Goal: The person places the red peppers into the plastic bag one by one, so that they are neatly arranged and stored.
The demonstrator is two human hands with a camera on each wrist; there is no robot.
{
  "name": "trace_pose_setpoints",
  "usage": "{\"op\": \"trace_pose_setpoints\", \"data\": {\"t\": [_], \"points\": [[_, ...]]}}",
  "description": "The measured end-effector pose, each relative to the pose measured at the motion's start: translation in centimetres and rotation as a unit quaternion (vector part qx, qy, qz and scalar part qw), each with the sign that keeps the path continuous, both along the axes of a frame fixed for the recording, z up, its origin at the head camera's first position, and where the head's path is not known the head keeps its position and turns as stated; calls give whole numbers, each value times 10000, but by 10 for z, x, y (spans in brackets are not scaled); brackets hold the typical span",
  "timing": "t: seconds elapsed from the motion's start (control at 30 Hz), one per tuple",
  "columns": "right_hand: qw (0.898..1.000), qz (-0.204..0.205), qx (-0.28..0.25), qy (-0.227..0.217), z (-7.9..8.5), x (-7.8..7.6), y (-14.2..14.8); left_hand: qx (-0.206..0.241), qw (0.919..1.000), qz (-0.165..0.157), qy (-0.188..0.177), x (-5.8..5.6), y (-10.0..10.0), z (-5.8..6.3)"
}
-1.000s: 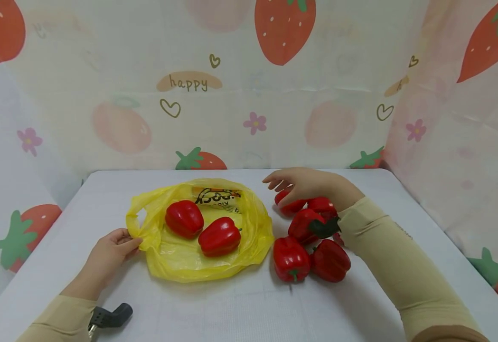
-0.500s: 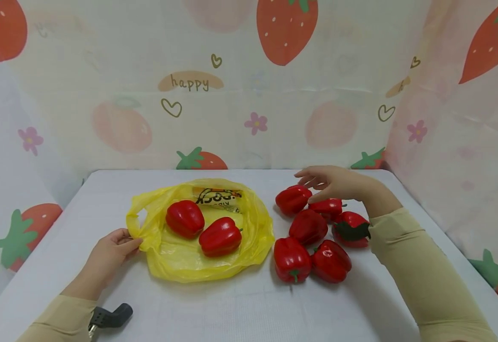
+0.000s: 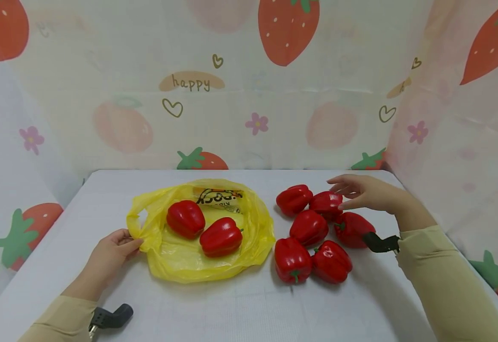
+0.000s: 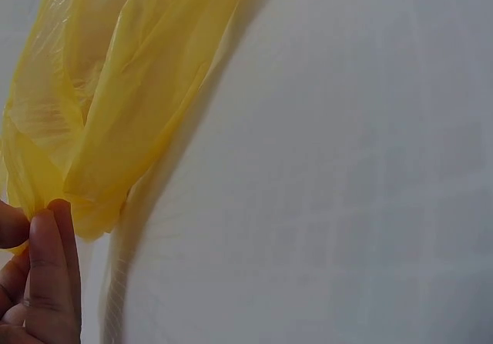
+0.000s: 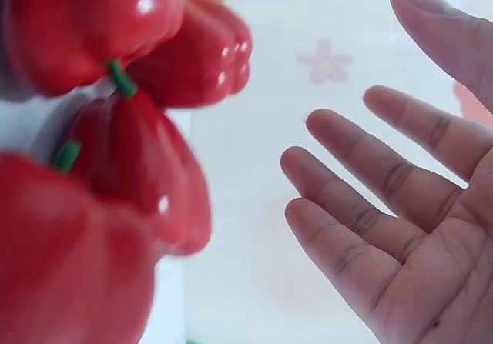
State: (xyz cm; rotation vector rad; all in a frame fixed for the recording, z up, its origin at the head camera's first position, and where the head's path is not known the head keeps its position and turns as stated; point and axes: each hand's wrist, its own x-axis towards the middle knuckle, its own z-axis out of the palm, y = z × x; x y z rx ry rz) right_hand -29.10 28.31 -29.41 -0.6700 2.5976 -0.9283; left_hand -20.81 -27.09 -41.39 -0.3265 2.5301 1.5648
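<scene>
My left hand (image 3: 111,253) pinches the left edge of a yellow plastic bag (image 3: 159,266), near its handle loop. In the left wrist view, thumb and fingertips (image 4: 48,236) hold the thin gathered plastic. Inside the wide-mouthed bag lie two red bell peppers, one (image 3: 185,219) behind the other (image 3: 220,237). Right of the bag, several more red bell peppers (image 3: 309,228) sit in a loose cluster on the table. My right hand (image 3: 370,194) hovers at the back right of that cluster, near a pepper (image 3: 326,204). Its fingers are spread and hold nothing, as the right wrist view shows.
A white table (image 3: 214,313) bears everything. Behind it hangs a cloth backdrop (image 3: 231,133) printed with strawberries. Black wrist mounts stick out from both sleeves, the left one (image 3: 112,316) over the table and the right one (image 3: 381,242) close to a pepper (image 3: 353,230).
My right hand has moved right, away from the bag and across the back of the pepper cluster, uncovering the peppers there. My left hand stays on the bag's edge.
</scene>
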Motion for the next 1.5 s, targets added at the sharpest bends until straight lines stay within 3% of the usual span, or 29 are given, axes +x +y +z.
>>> {"op": "trace_pose_setpoints", "data": {"t": [0.43, 0.73, 1.03, 1.5], "points": [[9995, -315, -25, -61, -26, 11, 34, 225, 9997, -100, 45, 1, -3, -1], [9976, -525, -181, -419, -45, 14, 48, 345, 9993, -99, 46, 1, -4, -3], [9940, -865, 16, -668, -64, 13, 56, 276, 9996, -50, 54, 1, -3, -3], [9823, -1392, -214, -1233, -79, 19, 52, 154, 9998, -33, 86, 1, -2, -5]]}}
